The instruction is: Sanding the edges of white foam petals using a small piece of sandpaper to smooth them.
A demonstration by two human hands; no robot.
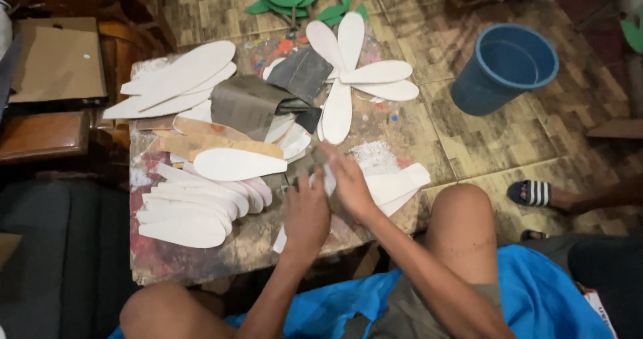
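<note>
Both hands meet at the near edge of the paint-stained table [201,262]: my left hand [306,213] is curled with its knuckles up, and my right hand [348,183] lies over a white petal-shaped cutout [395,181], fingers together; I cannot tell whether either truly grips it. Just left of them I see a stack of white cutouts [191,212]. Farther back lie sheets of grey sandpaper [251,103] and a fan of white petals [355,71]. On the floor to the right stands a blue bucket [504,68].
</note>
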